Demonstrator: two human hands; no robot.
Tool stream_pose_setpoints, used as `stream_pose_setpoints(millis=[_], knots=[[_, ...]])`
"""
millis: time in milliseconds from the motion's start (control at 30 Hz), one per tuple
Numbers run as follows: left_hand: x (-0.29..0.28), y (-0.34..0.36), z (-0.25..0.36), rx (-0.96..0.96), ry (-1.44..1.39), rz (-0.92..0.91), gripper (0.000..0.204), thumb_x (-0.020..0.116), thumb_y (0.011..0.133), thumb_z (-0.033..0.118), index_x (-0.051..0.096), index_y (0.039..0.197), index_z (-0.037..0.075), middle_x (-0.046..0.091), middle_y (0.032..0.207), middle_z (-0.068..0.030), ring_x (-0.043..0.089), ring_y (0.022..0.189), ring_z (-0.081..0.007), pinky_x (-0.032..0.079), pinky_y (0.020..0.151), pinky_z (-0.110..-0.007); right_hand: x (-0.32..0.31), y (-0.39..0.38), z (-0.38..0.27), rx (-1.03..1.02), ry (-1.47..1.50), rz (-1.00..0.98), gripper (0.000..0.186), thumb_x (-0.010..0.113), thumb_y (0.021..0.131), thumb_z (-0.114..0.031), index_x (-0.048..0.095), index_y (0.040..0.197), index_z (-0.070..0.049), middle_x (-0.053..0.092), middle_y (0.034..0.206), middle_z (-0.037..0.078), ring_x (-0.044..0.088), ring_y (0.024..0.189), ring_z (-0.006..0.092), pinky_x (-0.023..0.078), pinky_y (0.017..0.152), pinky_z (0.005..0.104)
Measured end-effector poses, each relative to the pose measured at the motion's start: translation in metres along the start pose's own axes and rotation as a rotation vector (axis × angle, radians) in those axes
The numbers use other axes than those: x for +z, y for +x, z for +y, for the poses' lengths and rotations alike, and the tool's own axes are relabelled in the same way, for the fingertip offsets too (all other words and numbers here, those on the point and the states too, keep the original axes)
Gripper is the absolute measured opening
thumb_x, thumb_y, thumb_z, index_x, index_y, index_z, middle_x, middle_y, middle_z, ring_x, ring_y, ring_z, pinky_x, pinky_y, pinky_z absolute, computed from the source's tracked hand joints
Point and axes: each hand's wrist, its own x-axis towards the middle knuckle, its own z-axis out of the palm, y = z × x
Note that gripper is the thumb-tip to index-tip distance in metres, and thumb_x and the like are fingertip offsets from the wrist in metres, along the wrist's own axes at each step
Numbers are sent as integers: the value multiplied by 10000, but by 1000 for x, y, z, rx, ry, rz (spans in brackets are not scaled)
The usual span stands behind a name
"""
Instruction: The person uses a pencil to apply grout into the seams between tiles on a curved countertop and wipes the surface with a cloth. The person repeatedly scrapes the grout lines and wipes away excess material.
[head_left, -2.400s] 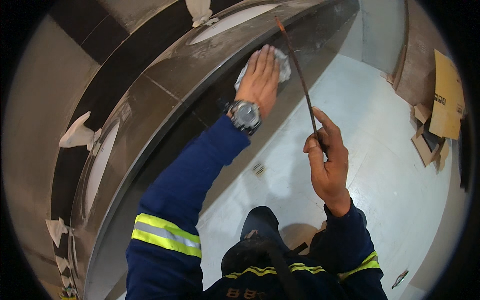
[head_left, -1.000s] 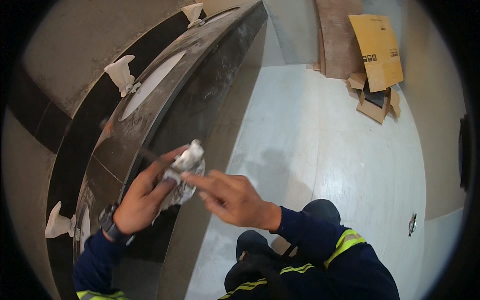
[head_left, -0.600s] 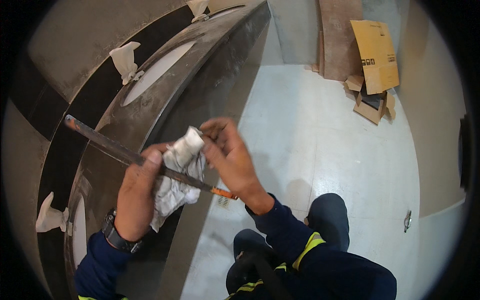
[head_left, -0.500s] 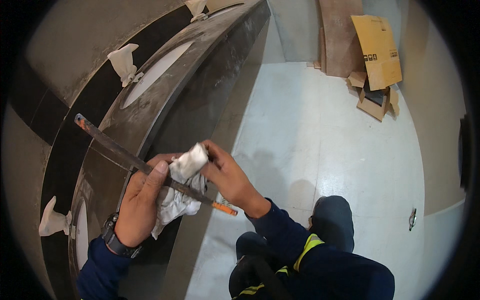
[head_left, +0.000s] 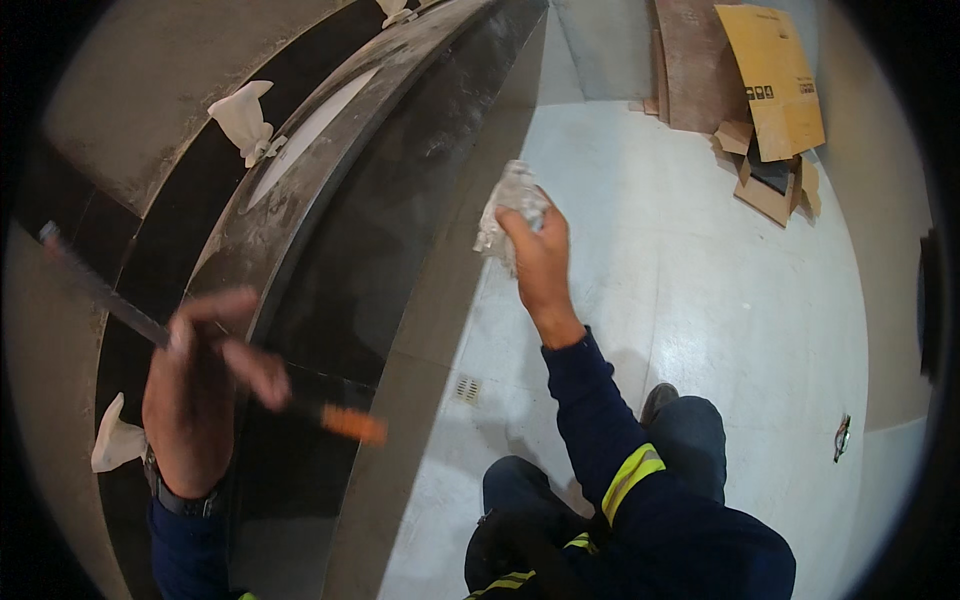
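Note:
My left hand (head_left: 190, 400), smeared by motion, is over the near part of the dark counter (head_left: 345, 160). Its fingers hold a hacksaw blade (head_left: 105, 292), a long thin dark strip with an orange end that slants down to the right past the counter's front. Farther forward, out over the floor, my right hand (head_left: 545, 275) grips a crumpled white rag (head_left: 507, 215) between thumb and fingers. A white oval basin (head_left: 312, 140) is set in the dusty counter top, and behind it stands a fixture wrapped in white (head_left: 242, 122).
Another wrapped fixture (head_left: 118, 442) stands beside my left wrist. A drain grate (head_left: 468, 389) lies in the pale floor (head_left: 720, 300). Yellow cardboard (head_left: 778, 95), an opened brown box (head_left: 765, 203) and a leaning brown board (head_left: 692, 65) are at the far right. A small metallic object (head_left: 842, 438) lies near the right wall.
My hands have come apart. The right hand has carried the white rag forward and to the right; the left has moved left and slightly down with the blade.

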Motion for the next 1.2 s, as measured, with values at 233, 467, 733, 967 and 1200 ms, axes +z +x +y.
stream_pose_setpoints(millis=[233, 467, 733, 967, 1200], knots=[[-6, -13, -23, -106, 53, -208, 601, 318, 1097, 436, 606, 1171, -86, 644, 560, -135, 640, 508, -230, 568, 705, -366, 105, -74, 43, -707, -252, -573, 348, 754, 871, -142, 645, 1180, -25, 624, 1013, 151, 663, 885, 368, 551, 823, 418], [-63, -18, -48, 7, -334, -70, 485, 157, 1147, 323, 497, 1113, -22, 502, 435, -49, 478, 319, -182, 399, 343, -291, 95, 88, 111, -342, -395, 27, 224, 704, 907, -152, 696, 1085, -16, 709, 1049, 181, 673, 1033, 370, 533, 908, 437], [-74, -5, -62, 16, -474, -52, 341, 222, 1155, 276, 444, 1187, 18, 482, 449, -31, 449, 305, -141, 388, 295, -246, 59, 179, 130, -383, -500, 190, 254, 699, 938, -219, 677, 1043, 11, 710, 942, 201, 671, 831, 362, 511, 752, 421], [-75, -4, -62, 7, -504, -26, 337, 234, 1157, 287, 445, 1168, 24, 470, 447, -21, 442, 309, -136, 373, 296, -257, 48, 129, 131, -217, -437, 160, 237, 663, 943, -154, 658, 1095, 27, 694, 1016, 215, 669, 946, 361, 514, 851, 438], [-74, -11, -56, -35, -504, 53, 440, 170, 1152, 334, 472, 1213, 21, 502, 455, -42, 494, 343, -181, 365, 322, -286, 71, 69, 117, -435, -398, -28, 244, 674, 903, -123, 683, 1092, 31, 705, 1120, 246, 678, 1084, 399, 501, 976, 421]])
